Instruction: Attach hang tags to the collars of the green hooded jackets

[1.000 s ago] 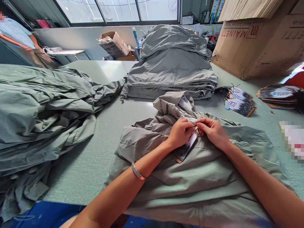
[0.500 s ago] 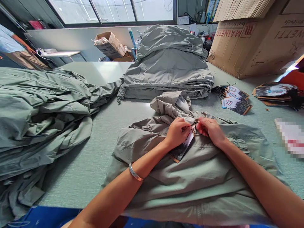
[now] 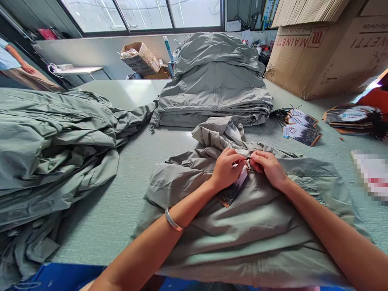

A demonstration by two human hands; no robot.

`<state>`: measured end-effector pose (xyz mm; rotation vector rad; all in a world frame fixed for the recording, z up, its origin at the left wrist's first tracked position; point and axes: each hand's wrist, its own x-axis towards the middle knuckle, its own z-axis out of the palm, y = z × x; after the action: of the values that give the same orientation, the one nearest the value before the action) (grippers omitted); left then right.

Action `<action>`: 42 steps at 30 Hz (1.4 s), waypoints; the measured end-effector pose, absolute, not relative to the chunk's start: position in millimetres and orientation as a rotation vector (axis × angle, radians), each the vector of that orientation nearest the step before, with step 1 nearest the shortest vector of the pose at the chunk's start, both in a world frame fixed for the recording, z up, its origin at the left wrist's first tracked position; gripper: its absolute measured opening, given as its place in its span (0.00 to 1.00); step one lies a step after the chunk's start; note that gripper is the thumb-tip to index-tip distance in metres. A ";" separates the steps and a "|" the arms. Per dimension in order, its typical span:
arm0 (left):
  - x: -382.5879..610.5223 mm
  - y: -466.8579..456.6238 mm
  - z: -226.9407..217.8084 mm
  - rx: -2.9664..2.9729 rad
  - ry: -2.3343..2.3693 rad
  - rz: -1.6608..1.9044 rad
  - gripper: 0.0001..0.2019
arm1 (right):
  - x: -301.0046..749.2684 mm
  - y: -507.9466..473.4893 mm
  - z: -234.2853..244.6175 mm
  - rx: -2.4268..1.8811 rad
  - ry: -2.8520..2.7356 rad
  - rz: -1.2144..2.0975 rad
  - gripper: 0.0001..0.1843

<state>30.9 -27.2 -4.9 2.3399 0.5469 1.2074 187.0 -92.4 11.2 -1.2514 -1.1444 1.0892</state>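
A grey-green jacket (image 3: 218,226) lies spread on the table in front of me, its collar end bunched away from me. Over its neck area my left hand (image 3: 229,167) and my right hand (image 3: 268,166) meet, fingertips almost touching. Both pinch a short black tag string (image 3: 248,158) between thumb and forefinger. From it a printed hang tag (image 3: 233,191) with a dark picture and an orange-brown edge rests on the jacket, partly under my left hand. The exact fastening point of the string is hidden by my fingers.
Folded jackets (image 3: 212,81) are stacked behind, and loose garments (image 3: 54,153) heap on the left. Fanned hang tags (image 3: 303,127) and another tag pile (image 3: 353,117) lie right, near a large cardboard box (image 3: 303,60). A person (image 3: 24,66) stands at the far left.
My right hand has moved slightly left, bringing my fingertips closer together at the string. The person at the far left has shifted, and a hand now shows there.
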 end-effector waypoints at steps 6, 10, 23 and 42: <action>29.8 -28.4 -1.8 2.304 0.572 1.198 0.09 | 185.8 -91.9 11.3 -1.247 -1.141 1.048 0.20; 29.7 -28.7 1.0 2.306 0.601 1.173 0.09 | 186.9 -91.1 10.7 -1.248 -1.130 1.036 0.20; 28.5 -28.6 2.2 2.176 0.686 1.164 0.09 | 187.6 -90.2 9.6 -1.248 -1.164 1.032 0.21; 24.3 -22.8 3.6 2.305 0.741 1.137 0.10 | 190.4 -89.1 10.0 -1.172 -1.046 1.077 0.20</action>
<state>24.3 -22.8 3.6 2.3046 0.7412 1.1370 190.4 -89.1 10.0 -1.1716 -1.0462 1.0766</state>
